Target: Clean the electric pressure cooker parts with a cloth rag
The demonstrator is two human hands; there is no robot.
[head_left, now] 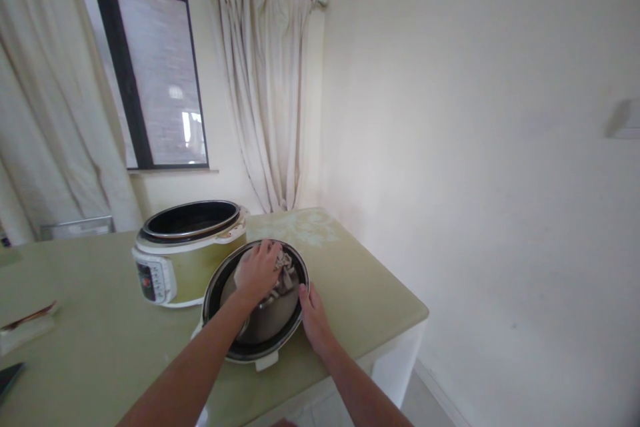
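A round pressure cooker lid [275, 323] stands tilted on the table, its metal inner face and dark rim turned toward me. My left hand [259, 270] is closed on a crumpled grey cloth [287, 275] and presses it against the upper part of that inner face. At the lid's right edge, my right hand [314, 313] grips the rim, thumb on the near side and the other fingers partly hidden. Just behind and to the left, the green and white electric pressure cooker [187, 273] sits uncovered, its dark inside showing.
The pale green table [370, 300] ends in a rounded corner at the right, close to the white wall [480, 160]. At the left edge lie a thin brown item [30, 315] and a dark flat object [9, 377]. Curtains [265, 80] and a window stand behind.
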